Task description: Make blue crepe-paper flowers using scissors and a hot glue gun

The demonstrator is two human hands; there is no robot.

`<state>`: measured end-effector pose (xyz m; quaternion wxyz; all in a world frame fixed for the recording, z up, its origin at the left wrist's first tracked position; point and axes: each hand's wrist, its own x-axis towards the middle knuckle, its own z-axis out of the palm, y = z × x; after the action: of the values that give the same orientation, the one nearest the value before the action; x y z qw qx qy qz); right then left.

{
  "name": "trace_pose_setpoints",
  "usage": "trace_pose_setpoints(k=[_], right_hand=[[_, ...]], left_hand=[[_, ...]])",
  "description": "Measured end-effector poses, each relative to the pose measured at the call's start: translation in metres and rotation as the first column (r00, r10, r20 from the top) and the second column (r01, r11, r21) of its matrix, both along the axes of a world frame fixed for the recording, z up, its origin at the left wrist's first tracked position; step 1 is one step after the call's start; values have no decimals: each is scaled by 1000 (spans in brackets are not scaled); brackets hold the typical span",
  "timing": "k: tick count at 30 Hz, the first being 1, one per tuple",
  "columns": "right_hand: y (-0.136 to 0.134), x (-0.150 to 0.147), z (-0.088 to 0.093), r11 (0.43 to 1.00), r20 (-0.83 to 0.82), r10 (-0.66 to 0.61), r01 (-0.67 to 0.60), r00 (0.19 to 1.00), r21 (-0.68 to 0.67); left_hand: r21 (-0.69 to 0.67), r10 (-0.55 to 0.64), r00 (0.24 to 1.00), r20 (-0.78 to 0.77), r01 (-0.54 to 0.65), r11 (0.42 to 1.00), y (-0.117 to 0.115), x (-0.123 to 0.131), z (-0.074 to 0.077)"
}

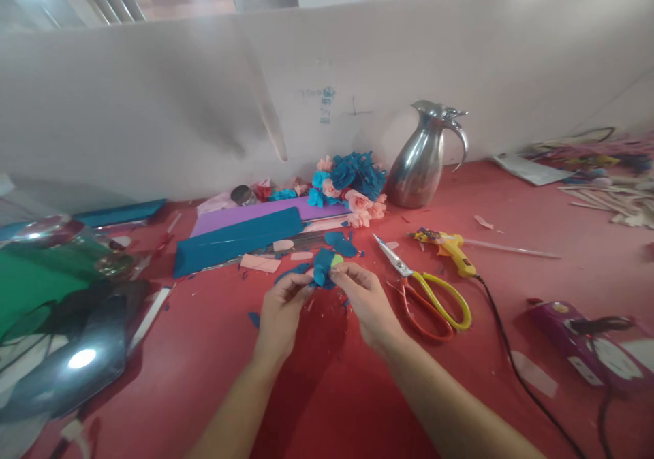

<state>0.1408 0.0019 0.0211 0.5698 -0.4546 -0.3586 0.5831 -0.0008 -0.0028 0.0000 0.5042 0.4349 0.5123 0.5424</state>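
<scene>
Between both sets of fingertips I hold a small blue paper flower with a light green bit showing at its upper right. My left hand pinches its left edge and my right hand pinches its right edge. Cut blue paper petals lie just behind it, with pink paper scraps to the left. Scissors with one yellow and one orange handle lie right of my right hand. Beyond them rests a yellow glue gun.
Folded blue paper lies over purple paper at the back. Finished blue and pink paper flowers are heaped beside a steel jug. A purple power strip sits on the right, the gun's cord nearby. Dark items and a clear jar stand left.
</scene>
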Motion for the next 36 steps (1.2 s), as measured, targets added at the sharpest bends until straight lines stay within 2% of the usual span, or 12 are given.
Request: trace_pose_setpoints(k=[4, 7, 11, 13, 17, 20, 24, 27, 29, 32, 34, 36], right_hand=[[-3, 1, 3, 998, -37, -61, 61, 997, 10], [-8, 1, 7, 986, 60, -150, 145, 987, 77], [-18, -6, 10, 993, 176, -63, 44, 982, 109], [-22, -10, 9, 981, 284, -90, 36, 955, 191], [-25, -11, 3, 873, 585, -353, 32, 731, 486], [-23, -7, -1, 810, 640, -454, -12, 620, 586], [-23, -2, -1, 720, 638, -534, -96, 555, 687], [-25, -1, 1, 671, 599, -528, -136, 602, 729], [-24, -3, 0, 726, 561, -471, -63, 681, 685], [-20, -8, -4, 875, 530, -311, 19, 789, 484], [-17, -12, -7, 945, 466, -152, -9, 872, 326], [-14, -15, -8, 976, 301, 7, -72, 954, 207]], left_hand=[[0, 21, 1000, 9, -21, 1000, 1, -1, -2], [-3, 50, 998, 41, -50, 999, 1, -1, 0], [35, 91, 989, 119, -95, 995, 1, 1, 5], [54, 88, 986, 143, -96, 994, 1, 2, 7], [57, 50, 993, 103, -56, 997, -1, 5, 7], [57, -3, 998, 61, 0, 998, -3, 8, 5], [47, 15, 992, 123, -21, 999, -3, 10, 5], [40, 15, 974, 227, -24, 999, -2, 9, 8], [18, 21, 946, 323, -28, 999, -1, 9, 10], [-54, 29, 902, 431, -6, 999, 0, 8, 11], [-82, 8, 887, 463, 34, 996, 0, 8, 12], [-86, -19, 879, 477, 68, 994, -1, 8, 13]])
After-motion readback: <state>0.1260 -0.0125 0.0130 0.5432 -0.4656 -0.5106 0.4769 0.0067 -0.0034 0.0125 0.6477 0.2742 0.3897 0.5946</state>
